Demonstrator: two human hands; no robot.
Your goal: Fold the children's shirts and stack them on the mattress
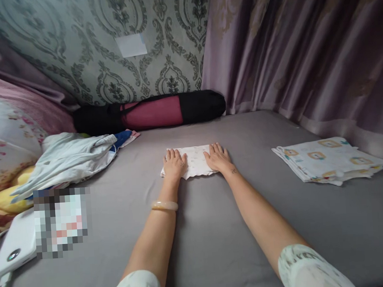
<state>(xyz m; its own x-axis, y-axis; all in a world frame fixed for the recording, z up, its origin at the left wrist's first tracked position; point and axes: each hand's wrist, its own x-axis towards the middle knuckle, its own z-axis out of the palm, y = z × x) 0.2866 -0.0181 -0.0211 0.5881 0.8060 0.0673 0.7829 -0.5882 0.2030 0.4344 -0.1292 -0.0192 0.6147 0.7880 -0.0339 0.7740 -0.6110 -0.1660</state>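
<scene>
A small white folded cloth (195,162) with a faint print lies flat on the grey sheet (209,229). My left hand (174,162) rests palm down on its left end, fingers spread and pointing away from me. On the right end lies my right hand (217,157), also flat with the fingers apart. Neither hand grips anything. The cloth's near edge is wavy, and its two ends are partly hidden under my hands.
Folded white patterned cloths (328,156) lie at the right. A rolled black and maroon bag (153,112) lies along the wall. Crumpled clothes (72,157), a white device (20,240) with a cable and a pixelated item (66,222) are at the left.
</scene>
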